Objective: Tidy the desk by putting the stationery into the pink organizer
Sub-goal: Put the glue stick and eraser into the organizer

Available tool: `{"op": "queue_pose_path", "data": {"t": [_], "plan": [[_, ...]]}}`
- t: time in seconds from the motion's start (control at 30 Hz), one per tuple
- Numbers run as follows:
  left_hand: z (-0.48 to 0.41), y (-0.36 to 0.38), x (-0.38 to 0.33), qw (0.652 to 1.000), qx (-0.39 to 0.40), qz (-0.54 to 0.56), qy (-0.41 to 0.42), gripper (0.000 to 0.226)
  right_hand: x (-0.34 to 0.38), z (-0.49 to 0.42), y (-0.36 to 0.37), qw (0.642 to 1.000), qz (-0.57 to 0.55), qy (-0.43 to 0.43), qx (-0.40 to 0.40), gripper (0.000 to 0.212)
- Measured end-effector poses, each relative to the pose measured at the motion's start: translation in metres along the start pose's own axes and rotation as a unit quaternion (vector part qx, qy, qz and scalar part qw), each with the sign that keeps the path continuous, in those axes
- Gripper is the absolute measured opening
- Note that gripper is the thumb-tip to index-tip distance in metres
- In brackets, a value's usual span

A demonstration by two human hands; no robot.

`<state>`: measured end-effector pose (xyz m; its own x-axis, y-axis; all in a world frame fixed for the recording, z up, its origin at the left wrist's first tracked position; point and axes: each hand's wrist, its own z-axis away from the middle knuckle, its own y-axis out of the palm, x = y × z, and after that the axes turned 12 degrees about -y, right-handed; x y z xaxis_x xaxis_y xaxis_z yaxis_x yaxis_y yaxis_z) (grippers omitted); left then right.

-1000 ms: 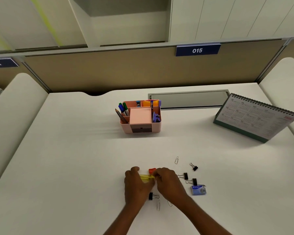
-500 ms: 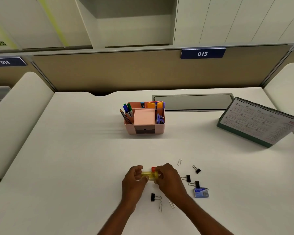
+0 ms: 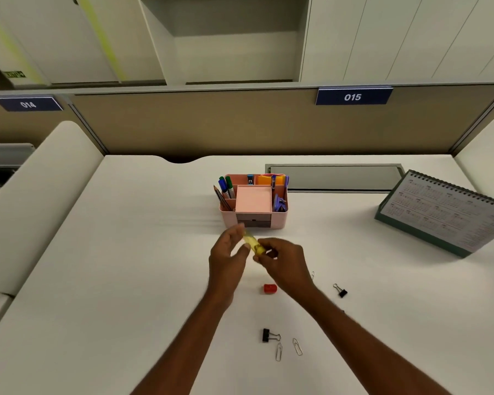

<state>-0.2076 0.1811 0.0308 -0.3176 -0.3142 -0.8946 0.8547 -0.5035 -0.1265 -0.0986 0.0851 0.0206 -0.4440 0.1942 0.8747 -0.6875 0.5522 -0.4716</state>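
Partly done: pink organizer (image 3: pixel 253 208) already holds pens. Both hands' fingers (image 3: pixel 241 246) pinch a yellow tube (image 3: pixel 253 243) just before it. Red cap (image 3: pixel 269 288), binder clips (image 3: pixel 270 335), paperclips (image 3: pixel 279 351) remain on bench (image 3: pixel 126 266) nearer the person.

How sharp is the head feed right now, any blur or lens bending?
Head view: both hands, left and right, and the translucent yellow tube they hold are motion-smeared; the pink plastic organizer and black binder clip stay sharp; wide-angle lens bows the partition edges.
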Motion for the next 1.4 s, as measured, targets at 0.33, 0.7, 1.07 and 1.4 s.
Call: {"op": "queue_pose_path", "data": {"t": [0.33, 0.7, 1.07, 1.4], "plan": [[-0.062, -0.002, -0.071, 0.997, -0.025, -0.069, -0.001, 0.055, 0.008, -0.115, 0.013, 0.98, 0.194, -0.052, -0.01, 0.03], [-0.098, 0.001, -0.082, 0.983, -0.021, -0.172, -0.067, 0.043, 0.005, -0.152, 0.03, 0.956, 0.284, -0.049, 0.063, 0.029], [-0.095, -0.002, -0.077, 0.988, -0.023, -0.147, -0.03, 0.04, -0.002, -0.16, 0.035, 0.963, 0.259, -0.054, 0.052, 0.024], [-0.034, -0.003, -0.034, 0.988, -0.052, -0.137, 0.04, 0.017, -0.004, -0.123, 0.009, 0.979, 0.189, -0.079, -0.021, 0.039]]}}
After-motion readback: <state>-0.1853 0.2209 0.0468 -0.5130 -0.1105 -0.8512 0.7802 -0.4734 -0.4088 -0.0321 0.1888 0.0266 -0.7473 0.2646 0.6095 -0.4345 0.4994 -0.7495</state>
